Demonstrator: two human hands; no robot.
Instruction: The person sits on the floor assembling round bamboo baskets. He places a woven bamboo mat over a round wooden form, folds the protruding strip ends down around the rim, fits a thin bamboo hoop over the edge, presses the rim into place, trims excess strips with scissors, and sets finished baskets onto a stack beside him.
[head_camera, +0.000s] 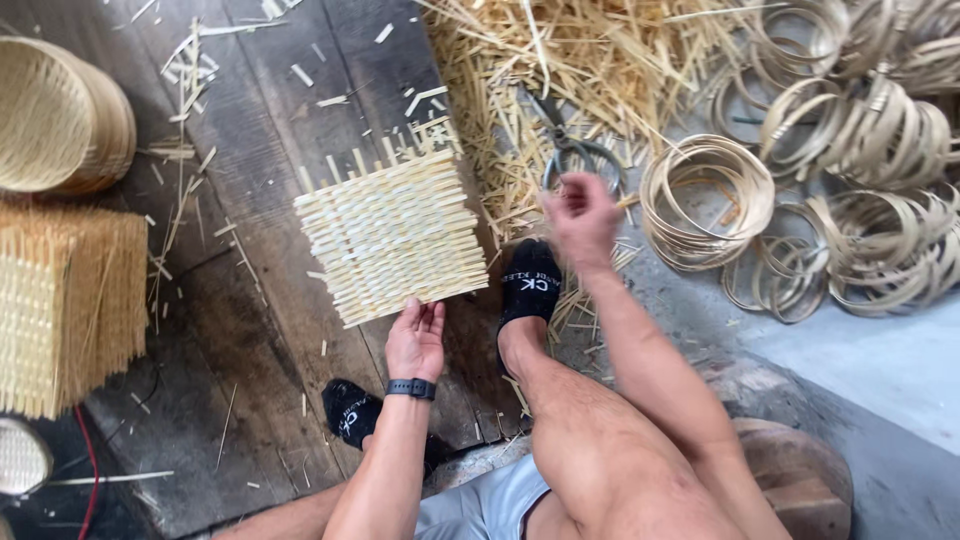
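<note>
At frame centre we see the woven bamboo mat (392, 236) lying on the wooden floor (250, 330). Our left hand (415, 340) rests open at its lower edge, fingers touching. Our right hand (580, 215), blurred and empty with fingers loosely curled, hovers to the mat's right, just below the scissors (572, 150).

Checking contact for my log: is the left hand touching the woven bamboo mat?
Touching: the head view shows the left hand with fingertips on the near edge of the woven bamboo mat.

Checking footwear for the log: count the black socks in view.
2. One black sock is on the foot on the planks right of the woven mat; the other sock lies lower, partly hidden behind the left forearm.
</note>
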